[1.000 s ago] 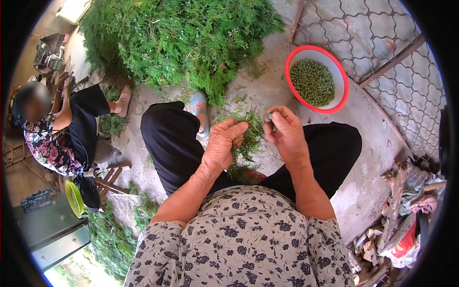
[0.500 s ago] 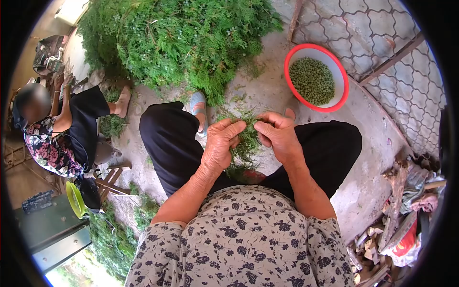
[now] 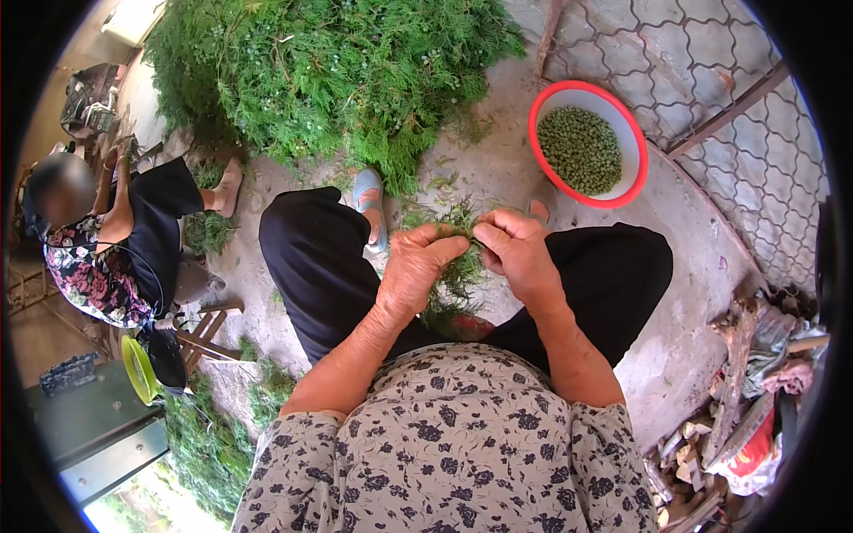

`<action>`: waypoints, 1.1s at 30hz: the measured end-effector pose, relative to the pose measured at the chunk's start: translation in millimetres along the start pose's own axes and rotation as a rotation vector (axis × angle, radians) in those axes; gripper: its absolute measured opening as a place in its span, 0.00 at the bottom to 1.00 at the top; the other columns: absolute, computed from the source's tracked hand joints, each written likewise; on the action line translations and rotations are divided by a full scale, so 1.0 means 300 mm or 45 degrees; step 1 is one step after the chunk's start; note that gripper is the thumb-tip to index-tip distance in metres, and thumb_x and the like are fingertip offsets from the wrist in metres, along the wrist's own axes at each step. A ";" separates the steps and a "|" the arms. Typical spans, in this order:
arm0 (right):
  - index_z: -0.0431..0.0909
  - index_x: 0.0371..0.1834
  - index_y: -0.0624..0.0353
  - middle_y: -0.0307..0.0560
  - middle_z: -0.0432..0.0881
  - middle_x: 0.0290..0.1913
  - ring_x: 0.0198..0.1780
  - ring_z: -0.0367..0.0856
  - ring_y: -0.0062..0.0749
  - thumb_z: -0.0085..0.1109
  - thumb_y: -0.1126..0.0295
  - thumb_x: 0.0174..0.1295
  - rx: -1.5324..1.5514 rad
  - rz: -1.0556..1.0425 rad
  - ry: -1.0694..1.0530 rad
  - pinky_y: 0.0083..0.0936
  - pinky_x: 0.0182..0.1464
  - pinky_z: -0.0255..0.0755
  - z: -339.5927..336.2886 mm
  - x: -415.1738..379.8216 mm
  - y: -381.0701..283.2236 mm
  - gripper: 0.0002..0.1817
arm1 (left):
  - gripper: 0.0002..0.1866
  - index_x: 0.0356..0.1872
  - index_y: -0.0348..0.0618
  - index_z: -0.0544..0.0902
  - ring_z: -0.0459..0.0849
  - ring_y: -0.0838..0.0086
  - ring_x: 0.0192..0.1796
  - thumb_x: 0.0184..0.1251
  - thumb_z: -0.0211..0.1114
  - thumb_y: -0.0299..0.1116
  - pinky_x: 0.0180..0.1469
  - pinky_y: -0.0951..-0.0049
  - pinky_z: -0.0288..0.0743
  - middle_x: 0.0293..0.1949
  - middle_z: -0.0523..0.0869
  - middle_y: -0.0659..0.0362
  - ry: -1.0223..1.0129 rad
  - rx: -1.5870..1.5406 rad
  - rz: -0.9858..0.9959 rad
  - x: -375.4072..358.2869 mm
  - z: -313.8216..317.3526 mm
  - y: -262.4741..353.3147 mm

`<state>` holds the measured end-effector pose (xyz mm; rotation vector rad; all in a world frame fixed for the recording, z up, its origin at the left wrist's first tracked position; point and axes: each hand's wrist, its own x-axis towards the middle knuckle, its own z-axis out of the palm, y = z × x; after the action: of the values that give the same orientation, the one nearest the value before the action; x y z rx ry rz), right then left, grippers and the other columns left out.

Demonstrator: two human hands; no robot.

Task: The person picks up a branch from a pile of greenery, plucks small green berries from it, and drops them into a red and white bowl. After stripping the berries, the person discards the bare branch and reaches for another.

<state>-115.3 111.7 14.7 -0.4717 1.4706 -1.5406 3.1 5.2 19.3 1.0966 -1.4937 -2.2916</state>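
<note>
Between my knees, a feathery green conifer sprig (image 3: 459,277) hangs from my hands. My left hand (image 3: 418,266) is closed, thumb and forefinger pinching the sprig near its upper part. Close beside it, my right hand (image 3: 517,251) is also closed, its fingertips at the same sprig; whatever small piece lies between them is hidden. To the upper right stands a white basin with a red rim (image 3: 642,178), partly filled with small round green berries (image 3: 580,151). A large heap of green conifer branches (image 3: 329,80) lies beyond my feet.
Another person (image 3: 107,240) sits at the left, hands raised near the knees. A wooden stool (image 3: 211,338) and a yellow-green basin (image 3: 139,371) are near them. Wire mesh (image 3: 702,71) borders the upper right. Firewood and bags (image 3: 746,400) are piled at the lower right.
My left hand has shifted slightly right, its thumb closer to my right fingertips. My right hand has barely moved. The other person's hands moved slightly.
</note>
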 end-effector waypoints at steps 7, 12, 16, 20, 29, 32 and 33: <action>0.73 0.32 0.64 0.37 0.68 0.20 0.17 0.64 0.17 0.53 0.66 0.63 0.468 0.200 -0.015 0.15 0.15 0.52 -0.010 0.012 0.044 0.10 | 0.03 0.30 0.38 0.82 0.64 0.88 0.19 0.54 0.64 0.25 0.21 0.86 0.54 0.19 0.75 0.69 -0.027 -0.208 -0.084 0.010 0.000 -0.016; 0.73 0.35 0.63 0.42 0.74 0.25 0.19 0.68 0.20 0.53 0.68 0.62 0.704 0.173 -0.048 0.15 0.19 0.58 -0.013 0.010 0.025 0.08 | 0.02 0.30 0.41 0.80 0.65 0.88 0.20 0.56 0.64 0.26 0.21 0.85 0.56 0.24 0.77 0.68 0.055 -0.396 -0.049 0.013 0.007 -0.016; 0.73 0.37 0.64 0.43 0.76 0.27 0.20 0.70 0.21 0.54 0.71 0.61 0.808 0.121 0.027 0.15 0.21 0.62 -0.006 0.010 0.018 0.07 | 0.01 0.29 0.42 0.80 0.65 0.88 0.20 0.57 0.63 0.26 0.22 0.85 0.57 0.23 0.76 0.68 0.140 -0.432 0.003 0.020 0.015 -0.022; 0.73 0.37 0.65 0.40 0.75 0.27 0.21 0.70 0.18 0.56 0.72 0.58 0.322 -0.063 0.014 0.14 0.21 0.62 0.018 -0.002 0.038 0.08 | 0.01 0.29 0.41 0.79 0.65 0.88 0.20 0.58 0.62 0.26 0.22 0.85 0.58 0.23 0.76 0.68 0.134 -0.401 0.057 0.017 0.029 -0.028; 0.73 0.36 0.64 0.40 0.74 0.29 0.24 0.70 0.18 0.55 0.69 0.60 0.350 0.121 -0.073 0.13 0.22 0.63 -0.005 0.008 0.035 0.08 | 0.01 0.30 0.41 0.79 0.63 0.88 0.19 0.59 0.61 0.26 0.23 0.85 0.57 0.24 0.76 0.68 0.068 -0.319 0.015 0.011 0.022 -0.026; 0.72 0.37 0.63 0.42 0.74 0.31 0.28 0.72 0.22 0.54 0.69 0.62 0.744 0.168 -0.075 0.16 0.26 0.66 -0.045 0.019 0.033 0.08 | 0.01 0.30 0.42 0.78 0.61 0.88 0.18 0.59 0.61 0.26 0.24 0.84 0.57 0.23 0.75 0.69 0.111 -0.373 -0.018 0.015 0.021 -0.016; 0.72 0.37 0.62 0.43 0.74 0.32 0.30 0.73 0.24 0.54 0.69 0.62 0.852 0.128 -0.032 0.18 0.29 0.69 -0.069 0.023 0.024 0.07 | 0.02 0.31 0.42 0.77 0.61 0.88 0.18 0.58 0.61 0.26 0.24 0.84 0.57 0.23 0.74 0.70 0.152 -0.390 -0.032 0.019 0.018 -0.012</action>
<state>-132.7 118.8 1.6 -0.0184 0.8621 -1.8137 -3.9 7.8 14.7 1.1430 -1.0472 -2.3258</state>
